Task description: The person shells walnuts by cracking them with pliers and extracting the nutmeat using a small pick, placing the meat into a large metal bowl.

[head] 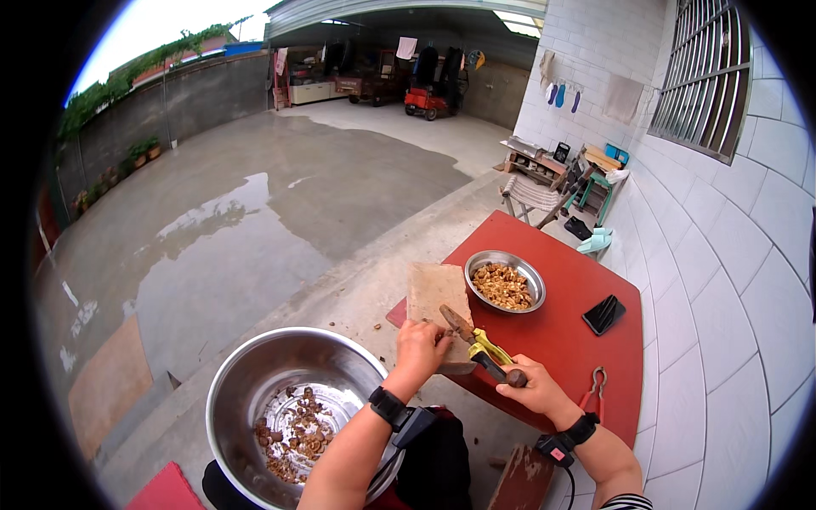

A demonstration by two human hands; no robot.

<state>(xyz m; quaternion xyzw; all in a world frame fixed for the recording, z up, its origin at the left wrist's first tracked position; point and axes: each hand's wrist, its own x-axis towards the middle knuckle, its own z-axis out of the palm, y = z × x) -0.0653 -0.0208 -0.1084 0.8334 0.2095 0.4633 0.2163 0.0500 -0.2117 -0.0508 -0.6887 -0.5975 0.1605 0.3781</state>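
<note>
A stone or brick block (438, 290) lies on the near left edge of a red table (574, 268). My left hand (421, 347) rests at the block, its fingertips around a small brown piece that looks like a walnut. In my right hand (539, 389) are pliers with yellow-and-black handles (488, 350); their rusty jaws point over the block, beside my left fingertips. A round dark knob shows at the handle end. Behind the block stands a steel bowl of walnut kernels (503, 285). A large steel basin (236, 376) at lower left holds shells and bits of walnut.
On the table's right part lie a black phone (603, 315) and a red-handled nutcracker (597, 390). A tiled wall (701, 268) borders the table. Beyond stand a folding stool (534, 193) and slippers (596, 241). A wooden board (521, 481) is below the table's near edge.
</note>
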